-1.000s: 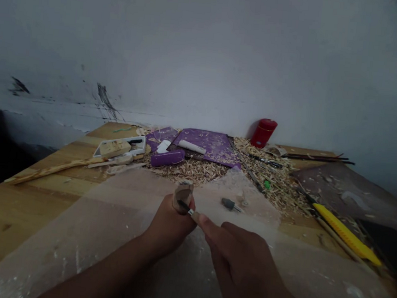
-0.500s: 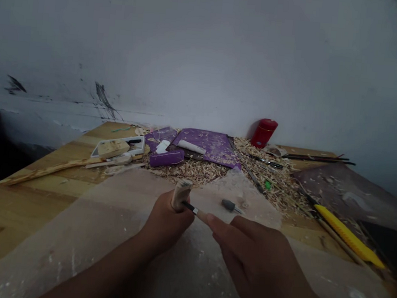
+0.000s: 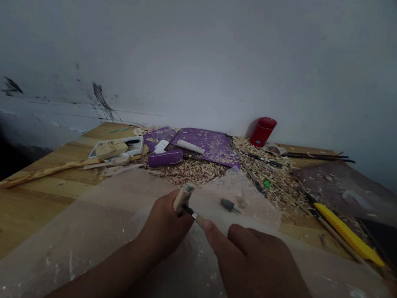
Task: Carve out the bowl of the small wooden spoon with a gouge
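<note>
Wooden table [image 3: 23, 198], shavings [image 3: 196, 169], grey wall [image 3: 207, 52]; left hand [image 3: 166, 225] grips wood piece [image 3: 183, 195], right hand [image 3: 258, 261] grips carving tool [image 3: 191, 212].

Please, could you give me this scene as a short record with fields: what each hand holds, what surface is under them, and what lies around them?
left hand: closed around a small wooden piece, which is tilted
right hand: grips a thin carving tool, dark tip at the wooden piece
under the hands: pale sheet on a wooden table
just beyond: grey bit lying on the sheet
further back: wood shavings, purple mat, red container
right side: yellow tool
</note>
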### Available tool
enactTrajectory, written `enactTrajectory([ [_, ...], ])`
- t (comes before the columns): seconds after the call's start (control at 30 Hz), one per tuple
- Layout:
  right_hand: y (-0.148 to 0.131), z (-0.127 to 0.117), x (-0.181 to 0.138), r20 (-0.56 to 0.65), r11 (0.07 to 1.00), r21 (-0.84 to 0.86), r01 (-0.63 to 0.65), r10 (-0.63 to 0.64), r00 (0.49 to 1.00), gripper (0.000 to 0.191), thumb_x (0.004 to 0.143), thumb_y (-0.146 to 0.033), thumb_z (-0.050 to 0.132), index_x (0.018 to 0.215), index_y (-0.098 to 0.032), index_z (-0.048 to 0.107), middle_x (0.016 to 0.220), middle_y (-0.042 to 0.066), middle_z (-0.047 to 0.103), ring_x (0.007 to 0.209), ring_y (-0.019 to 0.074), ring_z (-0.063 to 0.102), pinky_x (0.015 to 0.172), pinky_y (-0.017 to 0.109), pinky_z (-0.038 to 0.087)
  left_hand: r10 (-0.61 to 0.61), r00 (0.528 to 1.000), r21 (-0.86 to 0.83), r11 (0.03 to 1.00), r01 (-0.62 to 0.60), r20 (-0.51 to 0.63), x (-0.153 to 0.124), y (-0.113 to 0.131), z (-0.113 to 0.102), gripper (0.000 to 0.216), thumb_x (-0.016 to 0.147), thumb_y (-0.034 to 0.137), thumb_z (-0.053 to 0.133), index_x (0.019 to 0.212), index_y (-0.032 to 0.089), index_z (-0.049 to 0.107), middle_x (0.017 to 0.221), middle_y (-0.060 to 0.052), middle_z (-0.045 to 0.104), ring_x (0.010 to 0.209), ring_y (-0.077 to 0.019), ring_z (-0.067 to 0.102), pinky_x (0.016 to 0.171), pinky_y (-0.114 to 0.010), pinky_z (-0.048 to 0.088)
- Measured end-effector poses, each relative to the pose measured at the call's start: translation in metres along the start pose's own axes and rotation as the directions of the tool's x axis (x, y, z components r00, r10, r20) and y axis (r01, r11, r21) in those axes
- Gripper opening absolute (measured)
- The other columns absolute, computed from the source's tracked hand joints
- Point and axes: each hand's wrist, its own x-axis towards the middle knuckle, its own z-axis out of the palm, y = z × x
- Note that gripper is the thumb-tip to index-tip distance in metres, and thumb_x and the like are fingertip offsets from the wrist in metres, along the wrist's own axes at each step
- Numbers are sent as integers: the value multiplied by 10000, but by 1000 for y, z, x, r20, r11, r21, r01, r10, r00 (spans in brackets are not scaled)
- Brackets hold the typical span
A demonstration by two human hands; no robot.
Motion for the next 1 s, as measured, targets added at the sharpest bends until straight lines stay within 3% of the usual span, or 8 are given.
enactTrajectory([
  [0.37, -9, 18, -1, -189, 999, 29, -22, 27, 982, 324, 787, -128, 389, 1088, -110, 506, 584, 14, 524, 453, 147, 463, 447, 276, 224, -106, 994, -73, 992, 107, 16, -1, 4, 2, 135, 562, 99, 511, 538, 181, 407, 483, 65, 397, 484, -79, 333, 455, -191, 269],
  [0.57, -13, 32, 0, -255, 997, 58, -44, 58, 965, 273, 841, -160, 374, 1066, -135, 527, 573, 6, 513, 475, 144, 463, 448, 274, 239, -158, 985, -273, 947, 171, 69, -4, 5, 1, 143, 564, 115, 526, 546, 181, 401, 476, 74, 395, 455, -60, 339, 441, -175, 294],
  [0.67, -11, 31, 4, -257, 980, 196, -31, 82, 963, 297, 856, -152, 342, 1079, -121, 535, 557, 8, 515, 450, 141, 460, 420, 262, 272, -219, 959, -450, 849, 277, 178, -6, 6, 3, 148, 569, 113, 503, 569, 198, 382, 409, 101, 335, 366, -46, 279, 379, -174, 262],
  [0.77, -6, 26, 7, -217, 849, 519, -104, 248, 944, 268, 859, -162, 389, 1077, -178, 544, 678, 11, 608, 569, 127, 556, 502, 229, 402, -250, 931, -555, 750, 360, 266, -7, 5, 4, 161, 600, 152, 507, 575, 210, 359, 369, 114, 286, 315, -47, 237, 327, -179, 224],
  [0.87, -1, 22, 7, -194, 674, 721, -162, 420, 886, 235, 835, -159, 474, 1035, -240, 565, 893, -16, 665, 776, 97, 608, 666, 186, 451, -241, 935, -549, 760, 348, 259, -5, 2, 4, 243, 605, 175, 533, 512, 207, 310, 356, 107, 277, 308, -48, 255, 315, -180, 220],
  [0.93, 3, 19, 7, -201, 662, 733, -157, 430, 880, 247, 823, -153, 493, 1032, -256, 573, 927, -23, 665, 812, 95, 606, 693, 184, 450, -249, 943, -525, 785, 330, 221, -2, -1, 3, 266, 606, 186, 538, 503, 208, 294, 356, 107, 267, 304, -48, 254, 315, -181, 217],
  [1.0, 7, 18, 5, -186, 707, 690, -151, 375, 908, 270, 825, -154, 482, 1059, -257, 569, 868, -10, 661, 758, 107, 603, 656, 206, 451, -241, 954, -481, 824, 299, 181, 1, -4, 3, 263, 613, 191, 535, 505, 206, 296, 372, 105, 262, 318, -45, 254, 334, -181, 224],
])
